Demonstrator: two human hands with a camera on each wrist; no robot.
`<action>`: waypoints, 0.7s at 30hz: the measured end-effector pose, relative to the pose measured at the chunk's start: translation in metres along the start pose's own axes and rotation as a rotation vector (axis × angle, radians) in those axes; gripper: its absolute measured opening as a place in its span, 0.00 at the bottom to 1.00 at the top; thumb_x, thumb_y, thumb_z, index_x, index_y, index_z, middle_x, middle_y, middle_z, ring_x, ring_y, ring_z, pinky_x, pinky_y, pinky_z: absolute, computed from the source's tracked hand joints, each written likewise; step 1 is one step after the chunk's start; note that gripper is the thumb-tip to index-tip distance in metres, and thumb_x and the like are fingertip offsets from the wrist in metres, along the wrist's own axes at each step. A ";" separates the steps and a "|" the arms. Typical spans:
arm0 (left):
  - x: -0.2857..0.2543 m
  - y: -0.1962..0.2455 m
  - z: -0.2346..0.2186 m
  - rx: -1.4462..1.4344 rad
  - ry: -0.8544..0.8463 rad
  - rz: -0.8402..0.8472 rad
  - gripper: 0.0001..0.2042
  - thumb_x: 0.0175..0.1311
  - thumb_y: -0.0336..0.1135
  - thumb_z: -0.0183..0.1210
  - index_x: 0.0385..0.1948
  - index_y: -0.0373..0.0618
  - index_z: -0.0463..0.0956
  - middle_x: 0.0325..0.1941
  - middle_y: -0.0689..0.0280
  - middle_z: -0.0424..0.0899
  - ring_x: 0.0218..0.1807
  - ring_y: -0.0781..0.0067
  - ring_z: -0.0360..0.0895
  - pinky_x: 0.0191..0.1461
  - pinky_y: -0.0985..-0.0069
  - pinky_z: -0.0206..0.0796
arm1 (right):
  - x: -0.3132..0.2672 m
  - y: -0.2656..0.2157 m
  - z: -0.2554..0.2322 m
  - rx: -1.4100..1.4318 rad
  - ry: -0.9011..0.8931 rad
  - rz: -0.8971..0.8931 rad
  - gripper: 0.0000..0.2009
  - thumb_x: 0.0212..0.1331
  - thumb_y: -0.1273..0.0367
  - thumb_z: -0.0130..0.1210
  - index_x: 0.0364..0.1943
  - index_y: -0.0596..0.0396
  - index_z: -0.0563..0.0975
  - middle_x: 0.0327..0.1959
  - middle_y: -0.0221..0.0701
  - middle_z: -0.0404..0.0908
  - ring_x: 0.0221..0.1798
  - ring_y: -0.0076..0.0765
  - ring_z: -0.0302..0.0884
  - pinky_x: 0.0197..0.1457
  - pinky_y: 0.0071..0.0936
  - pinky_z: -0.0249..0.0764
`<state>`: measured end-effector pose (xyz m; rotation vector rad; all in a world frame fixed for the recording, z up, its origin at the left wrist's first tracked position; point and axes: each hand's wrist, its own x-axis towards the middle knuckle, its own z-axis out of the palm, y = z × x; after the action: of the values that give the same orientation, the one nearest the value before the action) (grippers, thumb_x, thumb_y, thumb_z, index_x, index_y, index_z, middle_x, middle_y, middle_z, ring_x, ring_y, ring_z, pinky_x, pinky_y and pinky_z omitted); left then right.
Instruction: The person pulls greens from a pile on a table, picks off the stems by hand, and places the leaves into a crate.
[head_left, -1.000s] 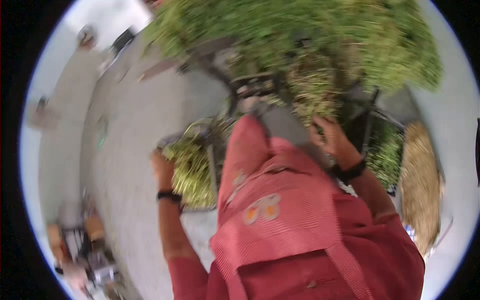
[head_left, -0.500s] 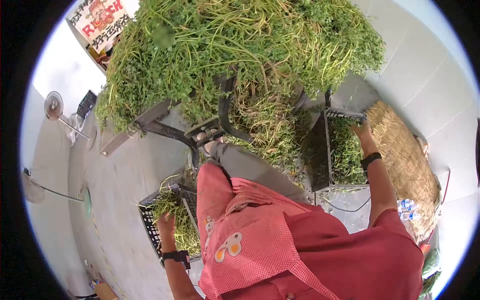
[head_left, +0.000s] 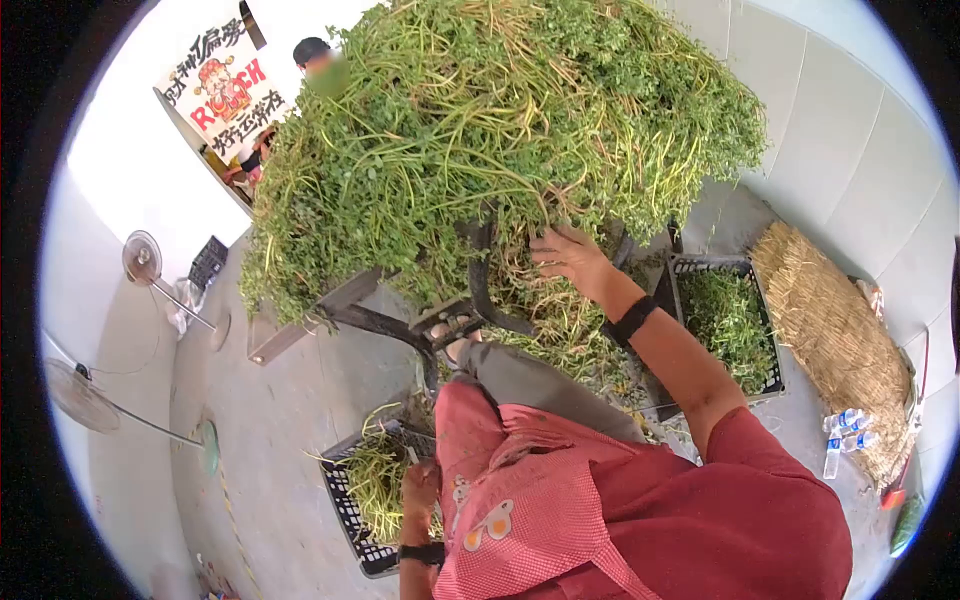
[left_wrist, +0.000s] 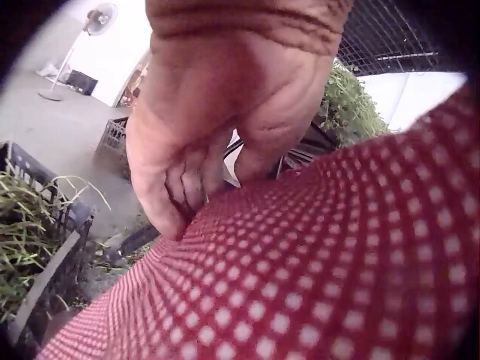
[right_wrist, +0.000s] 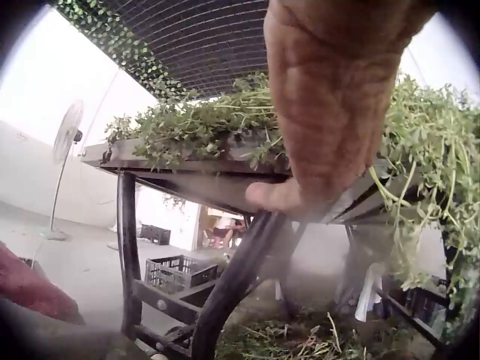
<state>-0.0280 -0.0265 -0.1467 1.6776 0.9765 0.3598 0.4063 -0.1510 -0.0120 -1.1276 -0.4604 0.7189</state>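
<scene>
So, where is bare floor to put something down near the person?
Bare floor lies between the table, the fans and the left crate. A small patch lies between the right crate and the straw bundle. Greens crowd the table, and stems litter under it.

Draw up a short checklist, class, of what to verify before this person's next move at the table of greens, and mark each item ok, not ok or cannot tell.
1. Right hand is at the heap of greens on the table: ok, it reaches the heap's lower edge.
2. Right hand actually grips stems: cannot tell, the fingers are hidden among the plants.
3. Left hand is free: cannot tell, in the left wrist view its curled fingers lie against the red checked apron.
4. Crate by the left hand has room: ok, a loose layer of stems lies in it.
5. Crate on the right within reach: ok, it stands beside the right arm.
</scene>
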 end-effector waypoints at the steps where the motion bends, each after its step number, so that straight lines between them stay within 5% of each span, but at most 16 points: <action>1: 0.003 -0.004 0.001 0.089 -0.007 0.037 0.10 0.59 0.32 0.49 0.29 0.37 0.78 0.21 0.71 0.76 0.24 0.83 0.70 0.28 0.81 0.62 | 0.004 -0.001 0.002 0.015 0.004 -0.027 0.21 0.60 0.59 0.52 0.48 0.65 0.69 0.37 0.37 0.77 0.38 0.33 0.75 0.42 0.31 0.76; 2: 0.006 -0.009 0.001 0.177 -0.015 0.072 0.10 0.58 0.32 0.49 0.28 0.37 0.78 0.21 0.71 0.77 0.25 0.83 0.70 0.29 0.80 0.63 | 0.004 -0.001 0.001 0.073 -0.034 -0.030 0.17 0.61 0.61 0.51 0.43 0.62 0.71 0.34 0.34 0.78 0.33 0.29 0.75 0.36 0.30 0.76; 6: -0.002 -0.007 0.005 0.079 0.044 -0.042 0.10 0.58 0.33 0.50 0.31 0.39 0.79 0.26 0.66 0.80 0.28 0.79 0.74 0.33 0.79 0.65 | -0.025 -0.005 0.012 -0.049 -0.198 -0.030 0.12 0.61 0.65 0.51 0.42 0.58 0.73 0.32 0.31 0.78 0.33 0.28 0.77 0.37 0.28 0.76; 9: 0.004 -0.018 0.001 0.175 0.041 0.090 0.10 0.58 0.33 0.51 0.33 0.38 0.79 0.30 0.60 0.82 0.32 0.73 0.77 0.36 0.76 0.67 | -0.029 -0.002 0.014 0.035 -0.274 0.007 0.11 0.61 0.66 0.51 0.42 0.58 0.72 0.33 0.33 0.78 0.33 0.29 0.77 0.38 0.30 0.77; 13: 0.000 -0.010 0.007 0.245 0.101 0.041 0.12 0.58 0.33 0.51 0.36 0.33 0.77 0.31 0.53 0.82 0.34 0.66 0.79 0.39 0.74 0.68 | -0.005 0.000 0.003 0.210 -0.231 0.002 0.13 0.63 0.66 0.48 0.48 0.57 0.70 0.36 0.35 0.78 0.35 0.31 0.77 0.40 0.31 0.77; 16: 0.009 -0.029 0.006 0.206 0.140 -0.013 0.11 0.57 0.33 0.51 0.35 0.36 0.78 0.31 0.53 0.81 0.34 0.64 0.79 0.40 0.74 0.68 | -0.012 -0.004 0.012 0.027 -0.234 -0.004 0.14 0.62 0.61 0.49 0.43 0.58 0.72 0.34 0.31 0.77 0.33 0.29 0.77 0.38 0.28 0.76; 18: 0.009 -0.028 0.005 0.306 0.140 0.152 0.11 0.56 0.33 0.51 0.35 0.38 0.78 0.31 0.53 0.81 0.35 0.61 0.80 0.40 0.72 0.69 | -0.012 -0.003 0.016 -0.099 -0.246 -0.003 0.14 0.62 0.61 0.49 0.42 0.58 0.72 0.33 0.30 0.77 0.33 0.28 0.77 0.37 0.28 0.76; 21: 0.022 -0.054 0.004 0.211 0.151 0.136 0.10 0.55 0.32 0.51 0.34 0.40 0.79 0.32 0.53 0.81 0.35 0.59 0.80 0.40 0.71 0.70 | -0.004 -0.005 0.012 -0.130 -0.143 0.013 0.14 0.59 0.62 0.51 0.40 0.60 0.72 0.32 0.34 0.78 0.32 0.32 0.77 0.34 0.30 0.75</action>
<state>-0.0349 -0.0099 -0.2019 1.9365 1.0419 0.4934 0.3973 -0.1477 -0.0028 -1.2065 -0.6291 0.7935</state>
